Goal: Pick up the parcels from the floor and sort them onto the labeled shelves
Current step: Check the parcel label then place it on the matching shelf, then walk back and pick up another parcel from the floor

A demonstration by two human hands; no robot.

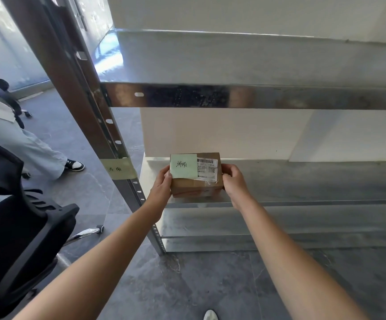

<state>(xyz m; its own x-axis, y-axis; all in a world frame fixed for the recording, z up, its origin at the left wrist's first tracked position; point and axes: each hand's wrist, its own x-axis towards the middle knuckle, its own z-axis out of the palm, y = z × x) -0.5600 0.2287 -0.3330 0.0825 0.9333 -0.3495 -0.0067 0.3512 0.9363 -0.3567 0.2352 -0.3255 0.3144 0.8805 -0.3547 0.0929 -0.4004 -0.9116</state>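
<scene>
A small brown cardboard parcel (196, 183) carries a green handwritten note and a white barcode label on top. It sits at the left end of the middle metal shelf (303, 181). My left hand (162, 184) grips its left side and my right hand (234, 181) grips its right side. A yellow-green tape label (118, 169) with handwriting is stuck on the rack's left upright post, level with this shelf.
The upper shelf (256, 98) juts out above the parcel. A lower shelf (279, 239) lies near the dark tiled floor. A black office chair (21, 227) stands at my left. Another person's legs (25, 146) and a second chair are farther left.
</scene>
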